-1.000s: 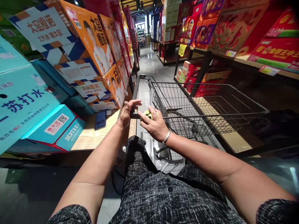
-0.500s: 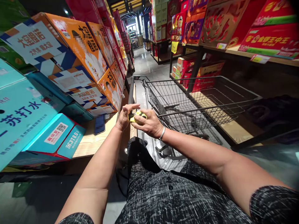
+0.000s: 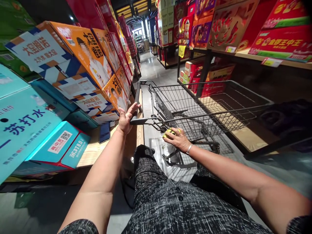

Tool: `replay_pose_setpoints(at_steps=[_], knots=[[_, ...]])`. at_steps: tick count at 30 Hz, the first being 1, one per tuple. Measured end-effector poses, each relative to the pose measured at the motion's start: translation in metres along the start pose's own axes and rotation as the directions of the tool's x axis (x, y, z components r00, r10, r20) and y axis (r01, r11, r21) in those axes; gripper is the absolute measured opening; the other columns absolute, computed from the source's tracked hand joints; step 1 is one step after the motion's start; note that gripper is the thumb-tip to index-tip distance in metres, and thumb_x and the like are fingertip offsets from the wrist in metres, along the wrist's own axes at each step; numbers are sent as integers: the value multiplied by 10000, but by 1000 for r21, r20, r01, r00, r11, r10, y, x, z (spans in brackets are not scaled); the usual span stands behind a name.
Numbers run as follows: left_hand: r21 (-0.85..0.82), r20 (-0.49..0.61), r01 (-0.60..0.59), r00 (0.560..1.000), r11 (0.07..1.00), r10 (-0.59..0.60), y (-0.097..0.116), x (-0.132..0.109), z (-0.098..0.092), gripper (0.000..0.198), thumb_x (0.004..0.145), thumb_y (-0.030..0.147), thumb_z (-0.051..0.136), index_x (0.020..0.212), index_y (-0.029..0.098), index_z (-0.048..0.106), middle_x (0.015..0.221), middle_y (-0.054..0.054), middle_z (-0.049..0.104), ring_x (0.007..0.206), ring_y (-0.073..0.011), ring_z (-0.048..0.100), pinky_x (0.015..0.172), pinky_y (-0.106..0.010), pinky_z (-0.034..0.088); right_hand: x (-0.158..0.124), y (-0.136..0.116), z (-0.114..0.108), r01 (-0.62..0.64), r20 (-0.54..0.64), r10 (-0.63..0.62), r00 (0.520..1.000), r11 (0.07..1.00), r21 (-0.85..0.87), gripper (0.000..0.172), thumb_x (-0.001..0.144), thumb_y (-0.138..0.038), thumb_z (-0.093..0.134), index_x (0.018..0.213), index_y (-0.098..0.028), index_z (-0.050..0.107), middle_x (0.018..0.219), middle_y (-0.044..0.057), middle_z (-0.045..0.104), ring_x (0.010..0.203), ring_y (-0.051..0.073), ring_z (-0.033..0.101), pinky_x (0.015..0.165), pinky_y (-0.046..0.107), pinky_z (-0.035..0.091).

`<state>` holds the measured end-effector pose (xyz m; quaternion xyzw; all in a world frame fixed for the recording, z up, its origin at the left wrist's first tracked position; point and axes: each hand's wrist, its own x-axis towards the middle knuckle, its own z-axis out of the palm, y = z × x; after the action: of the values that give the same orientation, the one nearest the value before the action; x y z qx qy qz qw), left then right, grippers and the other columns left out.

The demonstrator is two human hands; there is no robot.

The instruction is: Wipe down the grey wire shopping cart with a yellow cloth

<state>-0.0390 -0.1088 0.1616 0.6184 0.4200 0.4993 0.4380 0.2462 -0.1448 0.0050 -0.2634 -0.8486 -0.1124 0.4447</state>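
My left hand [image 3: 125,120] is open beside the near end of the shopping cart's handle [image 3: 137,100], fingers spread and pointing forward; whether it touches the handle I cannot tell. My right hand [image 3: 179,140] is curled over a yellow and black crumpled-looking item [image 3: 171,132], low at the near side of the shopping cart [image 3: 209,112]. Its fingers cover much of that item, so its kind is unclear. The cart's wire basket has nothing visible in it.
Stacked orange drink cartons [image 3: 94,61] and turquoise cartons [image 3: 56,143] stand on the left display. A phone [image 3: 104,132] lies on its wooden ledge. Shelves on the right carry red gift boxes [image 3: 280,42]. A tiled aisle [image 3: 148,61] runs ahead between the displays.
My hands have come apart. The right hand has moved right and down with the yellow and black item; the left has moved slightly left and its fingers have spread.
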Motion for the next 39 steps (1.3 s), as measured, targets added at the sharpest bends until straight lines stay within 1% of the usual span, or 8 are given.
replay_pose_setpoints(at_steps=[5,10,16,21,28,33,36,39], knots=[[-153,64,80,995,985,-71,10,26,-16,1088,824,944,40,1377,219,634,1423,-150,638,1416,-334,496,1143,-507,387,115,-44,4,178,-44,-189,981,966,-185,402,957,-255,628,1277,-497,628,1372,-70,615,1411,259,334,1138,495,281],[-105,169,262,955,959,-242,19,41,-26,1169,738,1014,76,1209,162,724,1279,-195,711,1066,-365,706,912,-511,554,183,-65,31,287,146,-258,955,927,-243,392,1073,-255,349,1349,-421,573,1459,-77,546,1392,285,337,1070,532,350],[-23,95,268,960,963,-265,13,43,-25,1135,752,1010,122,1064,126,761,1082,-184,775,1061,-355,701,965,-498,525,160,-45,44,390,149,-364,920,891,-232,284,1027,-229,470,1220,-348,641,1395,-20,587,1367,260,375,1071,518,335],[40,34,217,975,975,-219,5,48,-22,1165,775,983,39,1036,122,779,1028,-168,794,1209,-356,654,1092,-478,444,96,-7,36,420,110,-406,907,863,-281,261,971,-181,558,1183,-277,677,1354,33,599,1330,245,400,1098,496,280],[175,85,180,977,968,-197,-6,54,-22,1148,785,973,30,1105,157,771,1147,-128,783,1223,-332,654,1083,-450,460,-32,33,29,151,463,-57,885,974,-167,141,890,-185,660,893,-284,760,1169,17,690,1218,258,468,1019,470,308],[319,74,114,987,941,-145,-6,54,-19,1072,833,938,103,1128,140,755,1185,-134,769,1244,-320,640,1125,-456,429,19,16,21,78,325,-13,946,979,-187,322,969,-222,566,1185,-423,695,1370,-31,618,1346,279,349,1070,528,226],[409,118,28,989,912,-83,-3,53,-18,908,851,894,350,1118,124,751,1164,-150,770,1209,-321,659,1114,-457,449,78,6,15,123,201,-81,976,970,-211,381,978,-241,573,1283,-463,624,1429,-39,566,1381,276,281,1099,542,187],[512,159,-66,987,856,-18,-4,54,-20,738,839,805,535,1060,142,769,1141,-148,775,1184,-313,668,1105,-436,464,96,7,16,151,156,-122,980,970,-191,373,975,-239,596,1264,-474,616,1423,-52,552,1369,252,273,1091,516,202]])
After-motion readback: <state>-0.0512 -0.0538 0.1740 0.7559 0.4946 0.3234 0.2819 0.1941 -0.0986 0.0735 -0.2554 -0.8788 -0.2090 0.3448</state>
